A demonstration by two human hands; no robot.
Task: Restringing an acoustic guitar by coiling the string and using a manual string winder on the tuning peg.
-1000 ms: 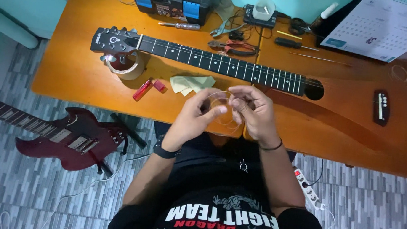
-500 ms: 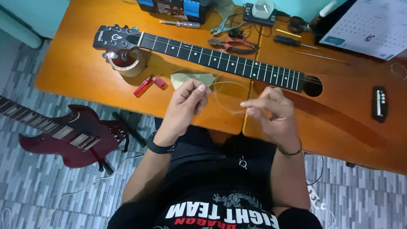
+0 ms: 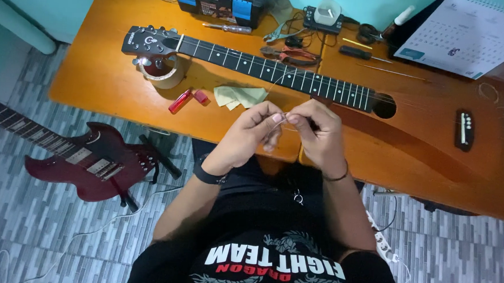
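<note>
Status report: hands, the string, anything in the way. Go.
Left hand and right hand together, fingertips pinching a thin guitar string. Held above the table edge, in front of the acoustic guitar. Nothing between the hands.

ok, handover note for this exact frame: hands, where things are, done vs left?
Left hand and right hand: both raised together over the desk edge, fingertips pinching a thin guitar string between them.
Acoustic guitar lies flat on the orange table, headstock resting on a tape roll. Yellow cloth beside the neck, pliers behind it.
Done: cannot tell which strings are on.
Left: the pinched string is in the hands, not fitted to the guitar.
</note>
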